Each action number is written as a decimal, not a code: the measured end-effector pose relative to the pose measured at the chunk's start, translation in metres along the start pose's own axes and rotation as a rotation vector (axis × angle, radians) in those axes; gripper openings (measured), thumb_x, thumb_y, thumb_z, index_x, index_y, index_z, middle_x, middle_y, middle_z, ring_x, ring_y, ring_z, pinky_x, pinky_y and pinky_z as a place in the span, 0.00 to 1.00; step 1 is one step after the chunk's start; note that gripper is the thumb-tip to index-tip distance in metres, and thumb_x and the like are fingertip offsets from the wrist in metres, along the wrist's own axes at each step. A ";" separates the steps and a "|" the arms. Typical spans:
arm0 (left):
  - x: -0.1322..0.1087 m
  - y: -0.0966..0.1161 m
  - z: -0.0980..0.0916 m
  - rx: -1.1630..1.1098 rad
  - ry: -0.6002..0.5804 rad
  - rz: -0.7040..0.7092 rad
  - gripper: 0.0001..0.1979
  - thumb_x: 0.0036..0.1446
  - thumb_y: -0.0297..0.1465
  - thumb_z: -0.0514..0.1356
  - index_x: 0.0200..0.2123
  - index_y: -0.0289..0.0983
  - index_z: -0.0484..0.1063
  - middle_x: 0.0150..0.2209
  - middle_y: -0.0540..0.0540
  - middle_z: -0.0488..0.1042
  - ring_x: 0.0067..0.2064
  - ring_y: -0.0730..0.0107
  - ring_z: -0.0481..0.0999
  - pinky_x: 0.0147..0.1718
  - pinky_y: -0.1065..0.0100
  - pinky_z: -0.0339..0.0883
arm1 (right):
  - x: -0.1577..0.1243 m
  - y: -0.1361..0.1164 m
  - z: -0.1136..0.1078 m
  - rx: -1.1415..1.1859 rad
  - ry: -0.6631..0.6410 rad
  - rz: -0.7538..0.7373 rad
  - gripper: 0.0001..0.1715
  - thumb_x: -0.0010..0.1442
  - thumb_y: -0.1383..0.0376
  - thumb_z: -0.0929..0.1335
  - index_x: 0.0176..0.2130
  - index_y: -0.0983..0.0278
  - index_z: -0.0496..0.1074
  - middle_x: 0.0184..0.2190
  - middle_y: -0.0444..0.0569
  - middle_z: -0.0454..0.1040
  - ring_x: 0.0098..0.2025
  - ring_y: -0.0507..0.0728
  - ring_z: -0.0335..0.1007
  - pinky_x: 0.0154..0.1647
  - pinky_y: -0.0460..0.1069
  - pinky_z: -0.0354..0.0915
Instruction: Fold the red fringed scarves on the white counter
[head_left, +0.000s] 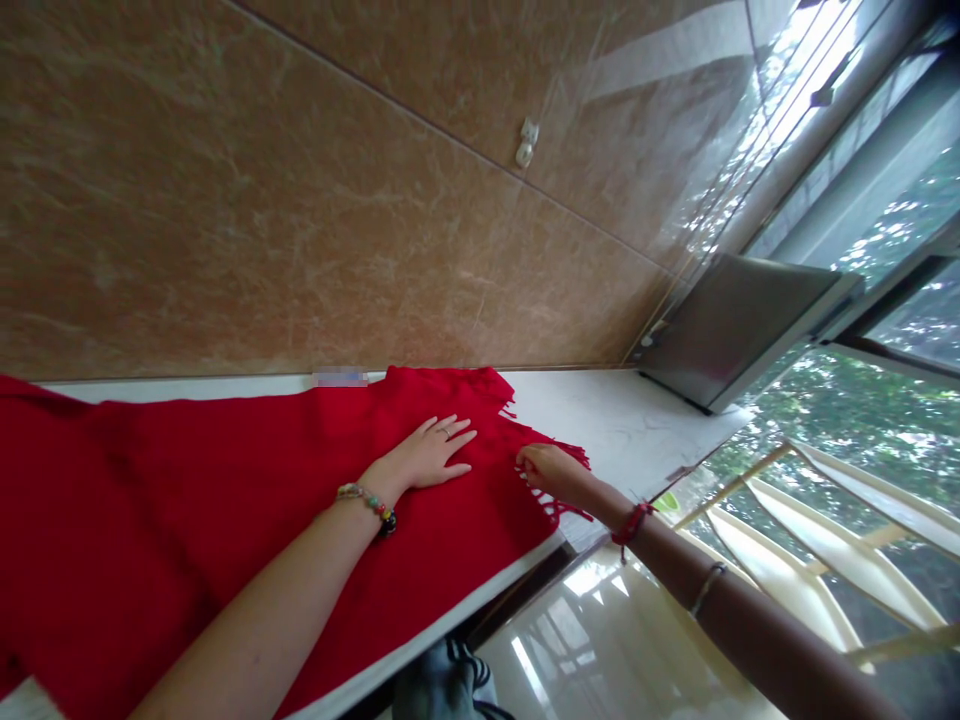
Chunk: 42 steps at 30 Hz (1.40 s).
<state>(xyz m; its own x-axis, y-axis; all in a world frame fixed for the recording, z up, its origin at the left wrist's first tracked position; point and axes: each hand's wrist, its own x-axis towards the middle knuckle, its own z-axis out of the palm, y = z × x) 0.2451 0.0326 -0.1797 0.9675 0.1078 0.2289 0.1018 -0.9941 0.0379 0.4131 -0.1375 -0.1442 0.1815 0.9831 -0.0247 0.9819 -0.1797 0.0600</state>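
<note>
A red fringed scarf (247, 490) lies spread along the white tabletop (600, 405), with its tasselled end toward the right. My left hand (427, 453) rests flat on the cloth near that end, fingers stretched out and slightly apart. At the fringed edge, my right hand (551, 470) is closed, its fingers pinched on the edge of the scarf. Part of the fringe is hidden behind this hand. The cloth near the far right corner is uneven, with a raised edge.
A brown marble-patterned wall (300, 200) borders the table's far side, with a small white hook (526, 143) on it. A dark grey box-like panel (739, 320) stands at the table's right end. Beyond the near edge are a glossy floor (570, 640) and a cream slatted rack (810, 550).
</note>
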 end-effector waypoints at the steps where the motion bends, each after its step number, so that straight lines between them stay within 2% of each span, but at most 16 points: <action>1: 0.000 0.000 0.000 -0.003 0.003 0.002 0.27 0.58 0.44 0.48 0.59 0.41 0.52 0.61 0.45 0.49 0.61 0.61 0.47 0.57 0.58 0.41 | 0.001 -0.003 -0.002 -0.025 -0.026 0.013 0.13 0.47 0.75 0.61 0.34 0.66 0.68 0.31 0.49 0.73 0.32 0.54 0.67 0.32 0.46 0.59; 5: 0.000 0.000 0.001 -0.007 0.009 0.009 0.27 0.58 0.44 0.48 0.58 0.41 0.52 0.61 0.45 0.49 0.61 0.61 0.48 0.57 0.58 0.42 | 0.004 -0.013 -0.011 -0.122 -0.101 0.058 0.09 0.47 0.72 0.63 0.31 0.67 0.70 0.28 0.52 0.73 0.30 0.55 0.68 0.28 0.46 0.58; 8: -0.001 0.000 0.002 -0.004 0.015 0.008 0.27 0.58 0.44 0.48 0.58 0.40 0.53 0.61 0.44 0.50 0.61 0.60 0.48 0.57 0.57 0.42 | 0.006 -0.013 -0.018 -0.190 -0.108 0.112 0.10 0.49 0.71 0.62 0.32 0.67 0.70 0.31 0.53 0.74 0.33 0.56 0.69 0.29 0.46 0.59; 13: -0.002 0.001 0.000 -0.018 0.009 0.001 0.27 0.58 0.44 0.48 0.58 0.40 0.52 0.61 0.44 0.50 0.61 0.61 0.47 0.57 0.58 0.41 | -0.002 0.015 -0.033 -0.288 -0.078 0.236 0.12 0.54 0.72 0.60 0.34 0.69 0.71 0.35 0.58 0.73 0.36 0.58 0.70 0.32 0.48 0.62; 17: -0.002 0.002 -0.001 -0.019 0.003 -0.005 0.28 0.57 0.45 0.48 0.59 0.40 0.52 0.61 0.44 0.49 0.62 0.61 0.46 0.57 0.57 0.40 | -0.005 0.036 -0.048 -0.345 -0.036 0.306 0.13 0.53 0.76 0.60 0.35 0.73 0.71 0.36 0.65 0.70 0.39 0.63 0.69 0.36 0.53 0.63; 19: -0.002 0.001 -0.001 -0.020 -0.003 -0.003 0.28 0.57 0.45 0.47 0.59 0.39 0.52 0.61 0.44 0.49 0.62 0.60 0.46 0.57 0.57 0.40 | 0.001 0.031 -0.051 -0.333 0.001 0.252 0.17 0.52 0.77 0.59 0.39 0.70 0.71 0.41 0.62 0.69 0.44 0.60 0.66 0.42 0.52 0.61; 22: -0.001 0.000 0.000 -0.025 -0.011 0.005 0.29 0.58 0.45 0.47 0.59 0.39 0.51 0.62 0.43 0.49 0.62 0.59 0.46 0.57 0.56 0.40 | 0.018 0.009 -0.043 -0.209 0.063 -0.008 0.20 0.54 0.74 0.60 0.47 0.64 0.67 0.47 0.53 0.67 0.50 0.55 0.61 0.49 0.49 0.57; 24: -0.001 0.000 0.000 -0.026 -0.008 0.005 0.29 0.58 0.45 0.47 0.59 0.39 0.51 0.62 0.43 0.49 0.62 0.60 0.45 0.57 0.56 0.40 | 0.030 -0.003 -0.031 -0.142 0.054 -0.110 0.20 0.53 0.73 0.61 0.46 0.64 0.67 0.45 0.52 0.69 0.47 0.54 0.62 0.48 0.47 0.57; 26: -0.001 0.000 0.000 -0.024 -0.003 0.002 0.28 0.58 0.45 0.47 0.59 0.40 0.51 0.61 0.43 0.49 0.62 0.60 0.45 0.57 0.56 0.40 | 0.038 -0.003 -0.020 -0.139 0.021 -0.074 0.16 0.53 0.73 0.61 0.42 0.65 0.69 0.39 0.51 0.71 0.41 0.53 0.67 0.42 0.45 0.60; 28: -0.002 0.000 0.000 -0.022 -0.004 0.000 0.28 0.58 0.44 0.47 0.59 0.40 0.51 0.61 0.44 0.49 0.62 0.60 0.45 0.57 0.56 0.41 | 0.039 0.012 -0.014 -0.171 0.020 0.016 0.14 0.54 0.73 0.60 0.38 0.67 0.71 0.34 0.53 0.72 0.35 0.54 0.68 0.37 0.46 0.61; 30: -0.002 0.000 0.000 -0.020 -0.013 0.000 0.28 0.58 0.44 0.47 0.59 0.40 0.51 0.62 0.44 0.49 0.62 0.60 0.46 0.57 0.56 0.41 | 0.034 0.036 -0.016 -0.207 0.044 0.110 0.14 0.55 0.74 0.59 0.35 0.70 0.72 0.33 0.58 0.71 0.34 0.57 0.69 0.34 0.48 0.62; 32: -0.002 0.000 0.000 -0.018 -0.020 0.000 0.28 0.58 0.45 0.46 0.59 0.40 0.51 0.62 0.44 0.49 0.62 0.60 0.46 0.57 0.56 0.42 | 0.027 0.060 -0.023 -0.236 0.070 0.187 0.14 0.52 0.76 0.59 0.32 0.73 0.73 0.32 0.62 0.70 0.35 0.60 0.68 0.34 0.51 0.62; 34: -0.001 0.000 0.000 -0.017 -0.016 0.000 0.28 0.58 0.45 0.46 0.59 0.40 0.51 0.62 0.44 0.49 0.62 0.60 0.46 0.57 0.56 0.42 | 0.022 0.072 -0.031 -0.244 0.098 0.208 0.14 0.50 0.78 0.60 0.31 0.72 0.73 0.34 0.62 0.70 0.39 0.60 0.67 0.38 0.52 0.61; 36: 0.000 0.000 0.000 -0.018 -0.014 0.000 0.28 0.58 0.45 0.46 0.59 0.40 0.51 0.62 0.44 0.49 0.62 0.60 0.46 0.57 0.56 0.41 | 0.023 0.068 -0.035 -0.229 0.123 0.158 0.15 0.50 0.77 0.60 0.35 0.69 0.72 0.39 0.58 0.69 0.43 0.57 0.64 0.44 0.50 0.59; 39: 0.000 0.000 -0.001 -0.021 -0.016 -0.005 0.27 0.58 0.44 0.47 0.59 0.40 0.51 0.61 0.44 0.49 0.62 0.60 0.46 0.57 0.57 0.41 | 0.035 0.038 -0.029 -0.182 0.123 -0.033 0.17 0.54 0.72 0.62 0.44 0.63 0.69 0.46 0.50 0.66 0.49 0.53 0.59 0.50 0.48 0.55; 42: -0.001 0.000 -0.002 -0.012 -0.018 -0.012 0.27 0.58 0.43 0.47 0.59 0.39 0.52 0.61 0.44 0.50 0.62 0.60 0.47 0.57 0.57 0.41 | 0.049 0.014 -0.017 -0.170 0.076 -0.159 0.14 0.54 0.69 0.63 0.41 0.63 0.70 0.44 0.50 0.68 0.48 0.54 0.59 0.50 0.48 0.55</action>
<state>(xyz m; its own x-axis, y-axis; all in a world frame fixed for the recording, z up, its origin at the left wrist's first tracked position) 0.2437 0.0323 -0.1781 0.9702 0.1195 0.2106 0.1108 -0.9925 0.0522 0.4349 -0.0913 -0.1271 0.0140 0.9995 0.0271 0.9734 -0.0198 0.2281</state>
